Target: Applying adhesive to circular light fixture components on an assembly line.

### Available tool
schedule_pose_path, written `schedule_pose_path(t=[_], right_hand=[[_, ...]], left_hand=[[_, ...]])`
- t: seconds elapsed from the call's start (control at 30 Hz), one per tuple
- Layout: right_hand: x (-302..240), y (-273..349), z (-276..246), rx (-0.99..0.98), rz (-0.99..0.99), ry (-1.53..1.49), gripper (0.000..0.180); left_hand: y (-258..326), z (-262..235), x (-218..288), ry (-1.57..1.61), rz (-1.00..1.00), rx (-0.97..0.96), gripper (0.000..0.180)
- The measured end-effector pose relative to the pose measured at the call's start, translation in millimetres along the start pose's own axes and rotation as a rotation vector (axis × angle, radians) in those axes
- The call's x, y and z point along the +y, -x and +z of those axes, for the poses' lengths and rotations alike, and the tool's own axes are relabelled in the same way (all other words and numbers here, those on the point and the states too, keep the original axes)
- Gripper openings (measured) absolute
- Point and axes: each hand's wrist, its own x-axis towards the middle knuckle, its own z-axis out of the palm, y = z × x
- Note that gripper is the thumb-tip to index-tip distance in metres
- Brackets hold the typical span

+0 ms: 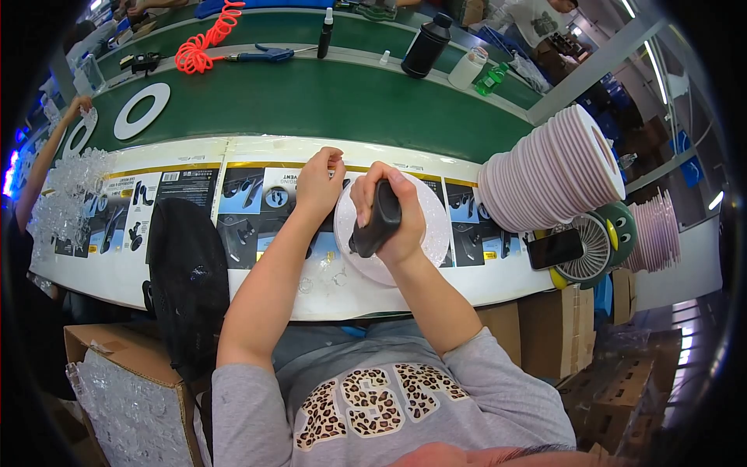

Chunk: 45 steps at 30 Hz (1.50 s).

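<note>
My right hand [401, 214] is wrapped round the dark handle of a black handheld tool [380, 222], whose exact kind I cannot make out. The tool stands over a pale, speckled round disc [436, 226] lying on the table in front of me; its working end is hidden. Left of the disc's upper edge, my left hand [320, 183] has its fingers curled together. Whatever may be between those fingertips is too small to tell. Several small clear plastic pieces [323, 280] lie by the disc's lower left side.
A tall stack of pale rings [545, 171] leans at right, beside a phone [555, 249] and small fan [587, 249]. At left are a black bag [187, 288] and clear parts [74, 194]. A green conveyor [272, 101] runs beyond, carrying a white ring [159, 101]; a co-worker's hand [78, 107] reaches there.
</note>
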Motion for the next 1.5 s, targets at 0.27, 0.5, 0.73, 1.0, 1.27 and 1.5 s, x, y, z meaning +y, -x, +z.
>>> schedule_pose_path(t=[0.27,0.5,0.73,1.0,1.27,1.5], right_hand=[[-8,-23,1,0.029,-0.003,-0.028,0.038],[1,-45,2,0.017,-0.083,0.094,0.039],[16,-48,2,0.007,-0.075,0.097,0.039],[17,-51,0,0.013,-0.075,0.101,0.039],[11,-51,0,0.053,-0.044,0.034,0.038],[-5,-55,-17,0.104,-0.067,0.077,0.036]], left_hand=[[0,-1,-1,0.019,0.004,0.007,0.016],[0,-5,10,-0.001,-0.044,-0.050,0.017],[0,0,-3,-0.019,0.069,-0.008,0.024],[-2,0,-2,-0.042,0.054,-0.028,0.021],[0,-3,3,-0.094,0.080,-0.022,0.016],[0,-1,-2,0.000,0.026,-0.003,0.015]])
